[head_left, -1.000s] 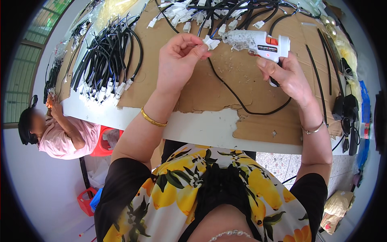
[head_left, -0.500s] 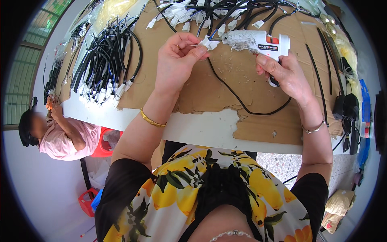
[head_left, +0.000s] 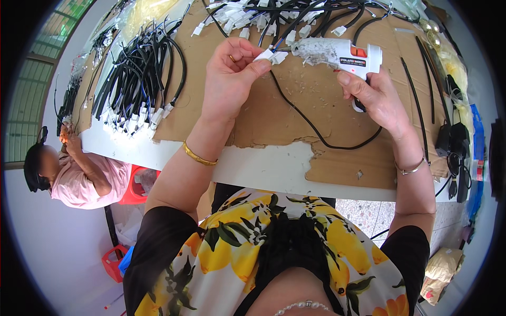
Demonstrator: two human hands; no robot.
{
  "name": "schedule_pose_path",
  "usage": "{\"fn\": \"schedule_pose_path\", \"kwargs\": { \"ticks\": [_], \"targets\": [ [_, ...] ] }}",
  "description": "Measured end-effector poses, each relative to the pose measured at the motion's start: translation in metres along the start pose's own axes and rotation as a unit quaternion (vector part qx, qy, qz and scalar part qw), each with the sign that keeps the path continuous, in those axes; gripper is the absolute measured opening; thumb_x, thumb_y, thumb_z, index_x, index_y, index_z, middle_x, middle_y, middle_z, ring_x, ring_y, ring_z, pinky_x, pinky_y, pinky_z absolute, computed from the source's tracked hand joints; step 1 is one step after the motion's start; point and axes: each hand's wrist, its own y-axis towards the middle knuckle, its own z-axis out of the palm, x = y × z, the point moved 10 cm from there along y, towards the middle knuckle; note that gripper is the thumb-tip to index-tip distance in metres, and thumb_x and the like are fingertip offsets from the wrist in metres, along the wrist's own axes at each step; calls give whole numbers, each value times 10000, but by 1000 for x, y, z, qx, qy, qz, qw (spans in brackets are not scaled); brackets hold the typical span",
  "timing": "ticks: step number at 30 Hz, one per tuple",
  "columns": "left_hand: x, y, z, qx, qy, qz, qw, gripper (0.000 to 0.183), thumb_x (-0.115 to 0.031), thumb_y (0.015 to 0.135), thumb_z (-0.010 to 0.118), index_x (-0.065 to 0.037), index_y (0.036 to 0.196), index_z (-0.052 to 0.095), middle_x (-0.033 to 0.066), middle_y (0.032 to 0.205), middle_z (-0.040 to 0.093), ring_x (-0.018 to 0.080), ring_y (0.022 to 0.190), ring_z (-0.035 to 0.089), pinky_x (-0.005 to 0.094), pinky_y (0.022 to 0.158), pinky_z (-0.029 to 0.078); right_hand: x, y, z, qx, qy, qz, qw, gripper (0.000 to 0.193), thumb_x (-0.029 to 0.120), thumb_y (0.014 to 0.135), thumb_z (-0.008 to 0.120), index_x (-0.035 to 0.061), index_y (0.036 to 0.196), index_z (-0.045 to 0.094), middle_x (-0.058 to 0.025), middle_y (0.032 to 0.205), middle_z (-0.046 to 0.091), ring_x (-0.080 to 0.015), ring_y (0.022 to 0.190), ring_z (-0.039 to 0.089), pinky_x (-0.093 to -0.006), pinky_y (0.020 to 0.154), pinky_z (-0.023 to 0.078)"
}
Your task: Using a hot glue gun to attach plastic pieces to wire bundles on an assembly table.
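Between thumb and fingers, my left hand [head_left: 234, 73] pinches a small white plastic connector [head_left: 273, 56] with wires entering it. My right hand [head_left: 371, 95] is wrapped round the handle of a white hot glue gun [head_left: 363, 62], its front smeared with glue. The gun's nozzle points left at the connector and lies close to it; whether they touch I cannot tell. A black cable [head_left: 295, 116] curves down from beneath my left hand and loops right across the cardboard.
Brown cardboard [head_left: 348, 168] covers much of the white table [head_left: 253, 168]. Bundled black cables [head_left: 139, 73] with white connectors lie left, and more connectors [head_left: 232, 20] are heaped at the back. Loose black tubes [head_left: 416, 105] lie right. At far left sits another person [head_left: 87, 181] in pink.
The glue gun has shifted very slightly right with my right hand. My left hand has tilted a little, turning the connector. Both grips are kept.
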Motion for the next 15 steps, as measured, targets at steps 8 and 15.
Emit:
{"fn": "schedule_pose_path", "kwargs": {
  "ticks": [8, 15],
  "targets": [
    [-2, -1, -2, -17, 10, 2, 1000, 247, 115, 736, 582, -22, 916, 485, 71, 854, 587, 120, 768, 574, 230, 693, 480, 3, 0, 3, 10, 0, -11, 1000, 279, 275, 842, 569, 10, 916, 523, -1, 675, 493, -85, 617, 449, -223, 567, 384],
    [-5, -2, 1, -12, 42, 19, 999, 239, 112, 731, 591, -20, 904, 492, 64, 841, 590, 108, 753, 571, 221, 681, 476, -4, 0, 1, 4, -42, 28, 999, 268, 255, 838, 576, 7, 927, 535, -4, 687, 510, -81, 631, 466, -221, 581, 400]
  ]
}}
